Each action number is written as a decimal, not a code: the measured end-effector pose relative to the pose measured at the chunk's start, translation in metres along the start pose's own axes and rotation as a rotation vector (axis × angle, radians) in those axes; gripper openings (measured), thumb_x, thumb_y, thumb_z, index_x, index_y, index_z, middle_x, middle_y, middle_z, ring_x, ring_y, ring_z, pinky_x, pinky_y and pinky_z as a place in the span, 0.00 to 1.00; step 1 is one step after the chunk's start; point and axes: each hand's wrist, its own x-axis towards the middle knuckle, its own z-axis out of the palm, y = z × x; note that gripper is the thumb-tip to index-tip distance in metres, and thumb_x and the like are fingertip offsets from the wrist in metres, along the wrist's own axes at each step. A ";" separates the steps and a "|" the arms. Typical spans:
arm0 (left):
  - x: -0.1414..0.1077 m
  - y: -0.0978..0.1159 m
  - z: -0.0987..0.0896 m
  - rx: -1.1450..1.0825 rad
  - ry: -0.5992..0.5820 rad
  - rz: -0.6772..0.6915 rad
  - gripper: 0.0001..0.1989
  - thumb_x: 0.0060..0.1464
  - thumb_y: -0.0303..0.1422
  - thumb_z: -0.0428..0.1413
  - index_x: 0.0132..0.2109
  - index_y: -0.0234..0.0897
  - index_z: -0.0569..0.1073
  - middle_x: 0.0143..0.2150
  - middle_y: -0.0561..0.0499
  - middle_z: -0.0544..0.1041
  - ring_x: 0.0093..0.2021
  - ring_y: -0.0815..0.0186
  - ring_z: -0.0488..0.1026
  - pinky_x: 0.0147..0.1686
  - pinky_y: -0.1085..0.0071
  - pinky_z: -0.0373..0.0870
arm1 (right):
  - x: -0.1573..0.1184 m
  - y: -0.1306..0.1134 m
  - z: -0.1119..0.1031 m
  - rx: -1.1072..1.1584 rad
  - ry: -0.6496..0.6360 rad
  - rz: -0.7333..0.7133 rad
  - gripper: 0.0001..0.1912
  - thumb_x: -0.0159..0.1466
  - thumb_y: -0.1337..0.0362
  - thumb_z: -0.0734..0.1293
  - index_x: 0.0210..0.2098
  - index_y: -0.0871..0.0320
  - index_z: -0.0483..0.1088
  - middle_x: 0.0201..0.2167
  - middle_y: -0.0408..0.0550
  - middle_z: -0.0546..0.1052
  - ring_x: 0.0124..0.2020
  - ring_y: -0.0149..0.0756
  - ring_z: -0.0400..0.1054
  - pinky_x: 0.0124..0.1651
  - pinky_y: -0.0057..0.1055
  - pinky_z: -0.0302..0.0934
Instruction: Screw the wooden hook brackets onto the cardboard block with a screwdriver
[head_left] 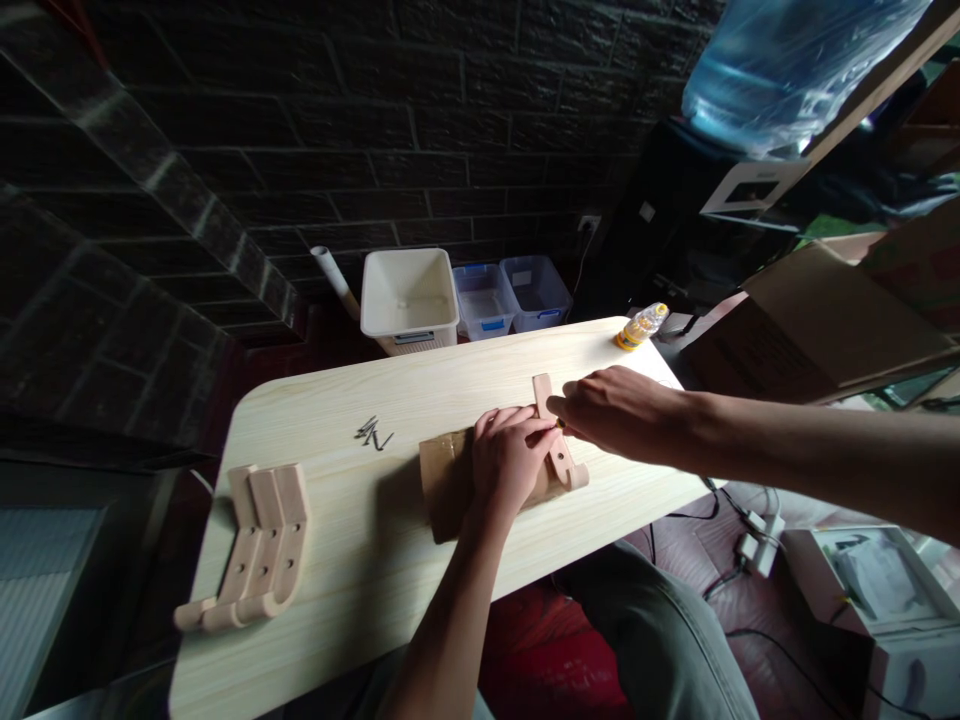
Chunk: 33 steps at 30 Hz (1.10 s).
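Note:
My left hand [506,455] lies over a brown cardboard box [446,480], its fingers closed against a pale wooden hook [559,458] that rests across the box. The hook has a screw hole in its lower part and a curled end toward me. On the hook's far side is my right hand [611,408], closed in a fist. A bit of yellow shows between the hands; the rest of what the fist holds is hidden. Left of the box lie several dark screws [371,432]. Three similar wooden hooks [262,545] sit side by side at the table's left end.
A small bottle with yellow contents [642,326] stands at the far right corner of the light wood table [352,560]. Behind the table are a cream bin [409,290] and two clear plastic boxes. A water dispenser [652,220] and cardboard boxes stand to the right. Cables lie on the floor.

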 end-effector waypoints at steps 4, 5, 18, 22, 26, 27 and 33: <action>0.001 0.001 -0.001 -0.002 0.000 0.000 0.05 0.63 0.37 0.63 0.38 0.49 0.83 0.44 0.58 0.86 0.50 0.60 0.78 0.62 0.56 0.63 | 0.000 -0.002 0.002 0.045 0.020 -0.011 0.10 0.74 0.70 0.62 0.43 0.65 0.75 0.37 0.57 0.82 0.34 0.40 0.76 0.28 0.34 0.43; 0.001 0.001 -0.001 -0.001 0.000 0.001 0.04 0.63 0.36 0.64 0.38 0.49 0.83 0.44 0.58 0.86 0.50 0.61 0.78 0.62 0.56 0.63 | 0.000 -0.001 0.003 0.063 0.020 -0.009 0.10 0.74 0.69 0.61 0.43 0.66 0.75 0.37 0.57 0.82 0.34 0.40 0.76 0.28 0.34 0.43; 0.001 -0.001 0.003 0.025 0.008 0.004 0.05 0.63 0.39 0.64 0.38 0.50 0.83 0.45 0.58 0.86 0.50 0.60 0.78 0.62 0.55 0.63 | 0.010 0.012 0.015 0.164 0.024 0.124 0.14 0.73 0.61 0.65 0.41 0.67 0.77 0.33 0.60 0.82 0.32 0.41 0.77 0.28 0.30 0.52; 0.000 -0.001 0.003 0.024 0.012 0.004 0.05 0.63 0.39 0.63 0.38 0.50 0.83 0.45 0.57 0.86 0.50 0.61 0.78 0.62 0.55 0.62 | 0.012 0.006 0.011 0.162 0.019 0.175 0.15 0.73 0.61 0.65 0.40 0.68 0.77 0.34 0.63 0.82 0.35 0.44 0.79 0.29 0.30 0.56; 0.000 -0.003 0.004 0.028 0.017 0.002 0.05 0.63 0.39 0.64 0.39 0.49 0.84 0.47 0.58 0.86 0.51 0.61 0.78 0.63 0.56 0.62 | 0.009 0.001 0.006 0.149 0.029 0.169 0.11 0.70 0.65 0.67 0.45 0.69 0.75 0.34 0.62 0.82 0.35 0.45 0.79 0.28 0.31 0.53; 0.000 -0.003 0.004 0.029 0.014 0.002 0.04 0.63 0.39 0.64 0.39 0.49 0.84 0.47 0.58 0.86 0.51 0.60 0.78 0.63 0.56 0.62 | 0.008 0.000 0.004 0.145 0.036 0.158 0.12 0.69 0.66 0.68 0.47 0.69 0.74 0.34 0.61 0.82 0.35 0.45 0.79 0.28 0.31 0.52; 0.001 -0.001 0.002 0.038 0.020 0.010 0.04 0.63 0.39 0.64 0.39 0.49 0.84 0.46 0.56 0.86 0.51 0.60 0.78 0.62 0.56 0.63 | 0.002 -0.003 0.001 0.054 0.056 0.022 0.09 0.72 0.73 0.62 0.50 0.65 0.72 0.34 0.56 0.81 0.31 0.37 0.74 0.28 0.33 0.44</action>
